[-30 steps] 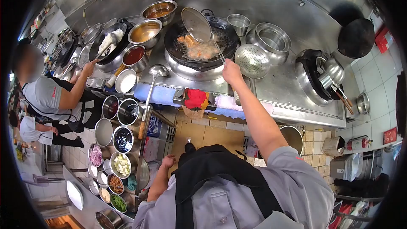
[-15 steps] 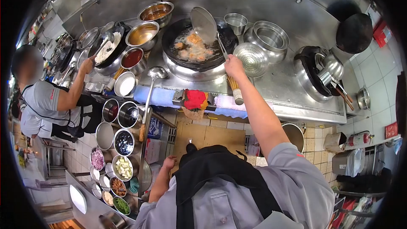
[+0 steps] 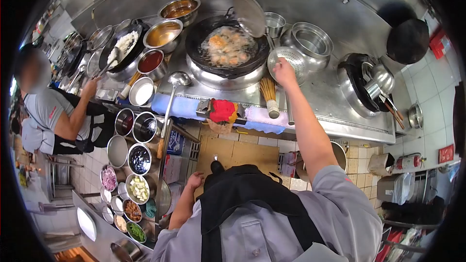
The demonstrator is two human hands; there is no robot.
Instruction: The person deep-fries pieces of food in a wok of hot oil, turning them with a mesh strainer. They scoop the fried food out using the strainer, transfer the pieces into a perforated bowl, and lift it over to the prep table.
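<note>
My right hand (image 3: 284,73) is closed around the handle of a round mesh strainer (image 3: 248,14), with the grip partly hidden by my fingers. The strainer's disc is tilted up at the back right rim of a black wok (image 3: 194,54). Orange-brown battered pieces (image 3: 221,42) bubble in the wok's oil. Beneath my right hand, a perforated skimmer (image 3: 297,63) lies on the steel counter, its handle toward me. Beside it is a bamboo wok brush (image 3: 268,92). My left hand (image 3: 195,179) hangs near my waist, fingers loosely curled, with nothing visible in it.
Bowls of amber liquid (image 3: 164,35) and red sauce (image 3: 151,65) stand left of the wok. A ladle (image 3: 179,78) lies across the counter edge. Ingredient containers (image 3: 138,188) line the left. A co-worker (image 3: 63,114) works at another wok (image 3: 137,56). Steel pots (image 3: 310,43) stand right.
My right hand and the strainer have moved right, away from over the middle of the wok. More bubbling pieces show. The co-worker's hand has moved down and left with a ladle.
</note>
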